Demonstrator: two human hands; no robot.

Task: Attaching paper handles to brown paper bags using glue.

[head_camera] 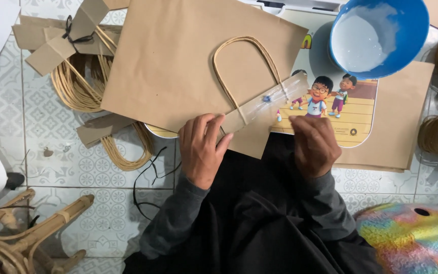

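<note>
A flat brown paper bag point(173, 61) lies in front of me over a low board with cartoon figures point(351, 111). A twisted paper handle loop point(239, 61) rests on the bag, fixed to a glue-wet paper strip point(267, 104). My left hand point(202, 148) presses flat on the near edge of the bag at the strip's left end. My right hand point(314, 144) presses fingertips on the strip's right end. Neither hand grips anything.
A blue bowl of white glue point(381, 30) stands at the far right. Bundles of handle cord and paper strips point(77, 76) lie at the left on the tiled floor point(72, 167). More brown bags point(401, 127) lie right; a rattan piece point(21, 233) and rainbow cushion point(411, 233) sit near.
</note>
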